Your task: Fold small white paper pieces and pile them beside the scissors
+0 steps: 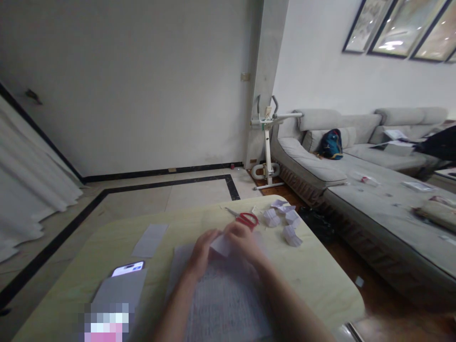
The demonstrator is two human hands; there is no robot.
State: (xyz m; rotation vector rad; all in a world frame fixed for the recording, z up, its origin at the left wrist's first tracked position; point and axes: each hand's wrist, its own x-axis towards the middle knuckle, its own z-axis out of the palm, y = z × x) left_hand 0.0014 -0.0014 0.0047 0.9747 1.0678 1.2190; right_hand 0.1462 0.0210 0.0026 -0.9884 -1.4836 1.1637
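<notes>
Both my hands meet over the middle of the wooden table (pixel 320 280), gripping a small piece of white paper (pixel 220 245) between them. My left hand (pixel 204 249) has its fingers closed on the paper's left side. On the other side, my right hand (pixel 242 240) is closed on it too, slightly blurred. Beneath them lies a large printed sheet (pixel 224 304). Just beyond my right hand rest red-handled scissors (pixel 248 219), their blades pointing left. Several folded paper pieces (pixel 271 218) are scattered to the right of the scissors.
On the table's left side are a blank paper strip (pixel 150 240) and a phone with a lit screen (pixel 128 268), partly covered by a grey sheet (pixel 123 289). A grey sofa (pixel 374 204) runs along the right. An exercise machine (pixel 268 147) stands by the wall.
</notes>
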